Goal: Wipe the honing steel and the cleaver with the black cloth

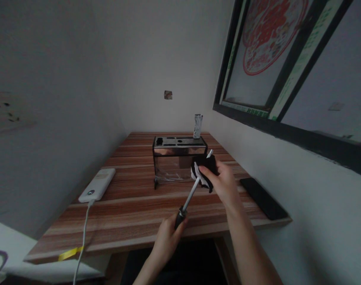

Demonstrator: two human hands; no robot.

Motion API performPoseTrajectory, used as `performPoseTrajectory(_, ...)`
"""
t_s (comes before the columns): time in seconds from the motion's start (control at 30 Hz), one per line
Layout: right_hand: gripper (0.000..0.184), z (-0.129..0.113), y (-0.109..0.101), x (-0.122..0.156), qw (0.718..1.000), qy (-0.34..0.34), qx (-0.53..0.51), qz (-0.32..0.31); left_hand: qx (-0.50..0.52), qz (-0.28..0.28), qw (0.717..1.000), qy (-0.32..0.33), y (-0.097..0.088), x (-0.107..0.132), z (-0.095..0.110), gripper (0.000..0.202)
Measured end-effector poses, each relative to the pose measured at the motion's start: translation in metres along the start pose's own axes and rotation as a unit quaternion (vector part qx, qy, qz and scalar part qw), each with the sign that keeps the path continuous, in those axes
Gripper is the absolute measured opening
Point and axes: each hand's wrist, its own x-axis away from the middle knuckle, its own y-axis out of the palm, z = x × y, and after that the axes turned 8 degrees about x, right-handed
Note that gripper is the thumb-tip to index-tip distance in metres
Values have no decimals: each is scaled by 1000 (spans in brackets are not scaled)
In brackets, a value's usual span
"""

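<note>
Left hand [167, 234] is gripping the handle of a steel rod [192, 194]; above that grip the right hand [224, 181] is pinching a black-and-white cloth [203, 169] around the rod's tip, just before a slotted metal holder [176, 152] standing on the bench [133, 209], contents unclear

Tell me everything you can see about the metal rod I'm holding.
The rod is slim, straight and pale grey, metal by its look, with a dark handle at its near end. It slants up and away to the right above the wooden table. The left hand grips the handle; the right hand pinches a black-and-white cloth around its upper part, so only the tip pokes out beyond it.
</note>
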Motion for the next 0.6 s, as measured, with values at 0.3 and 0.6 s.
performPoseTrajectory(0.3,27,2,-14,-27,996,-73,24,49,1,-8,1000,-1,0,0,0,25)
performPoseTrajectory(0.6,23,3,-25,-41,988,-77,-21,134,-37,0,999,-6,1,2,0,26)
